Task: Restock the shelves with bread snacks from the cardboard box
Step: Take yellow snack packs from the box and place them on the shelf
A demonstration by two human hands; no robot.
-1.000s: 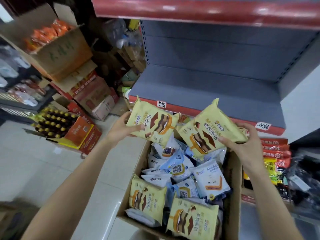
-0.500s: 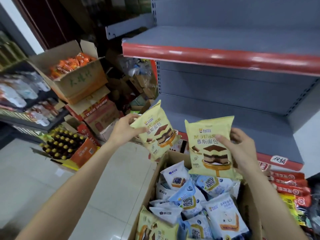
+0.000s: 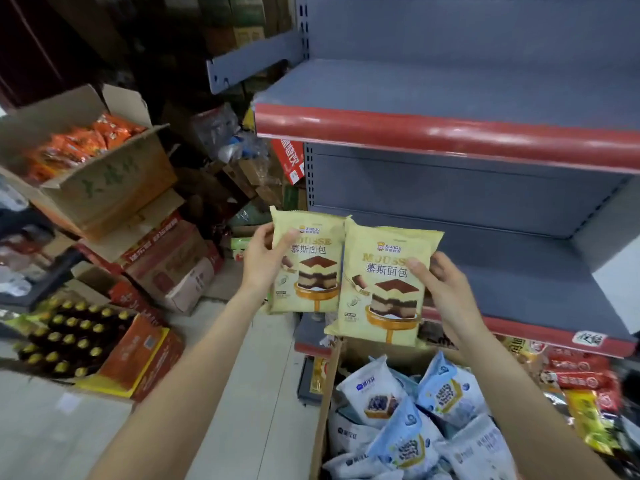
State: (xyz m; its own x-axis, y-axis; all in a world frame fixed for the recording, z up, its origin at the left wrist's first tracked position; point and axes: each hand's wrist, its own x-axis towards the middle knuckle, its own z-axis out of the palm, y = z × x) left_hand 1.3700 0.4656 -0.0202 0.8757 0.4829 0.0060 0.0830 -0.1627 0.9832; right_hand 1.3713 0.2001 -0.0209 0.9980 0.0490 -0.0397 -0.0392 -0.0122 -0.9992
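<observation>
Grey shop shelving with red front edges fills the right of the view, and two yellow packs are held up before it. The left pack (image 3: 306, 261) is grasped by the left hand (image 3: 265, 263) at its left edge, thumb laid across the front, the other fingers hidden behind the wrapper. The right pack (image 3: 386, 289) is grasped by the right hand (image 3: 445, 292) at its right edge, thumb on the front over the printed name; the fingers behind cannot be seen. Both packs are upright, faces to the camera, and the right pack overlaps the left pack's right edge, so that part of the left one is covered. Both are held in front of the middle shelf (image 3: 526, 282), level with its bare grey surface; whether they touch it cannot be told. Part of that shelf's red edge is hidden by the right pack and hand.

Just below the packs the cardboard box (image 3: 325, 403) is seen, cut off by the bottom of the frame, with blue-and-white packs (image 3: 408, 434) heaped inside. The upper shelf (image 3: 450, 95) is cut off at the right. Red and yellow wrappers (image 3: 585, 386) on the lowest level are blurred at the right edge. At the left, a box of orange packets (image 3: 83, 161) rests on stacked cartons, and below it lies a tray of gold-capped bottles (image 3: 65, 337); the dark stock behind is too dim to be made out.
</observation>
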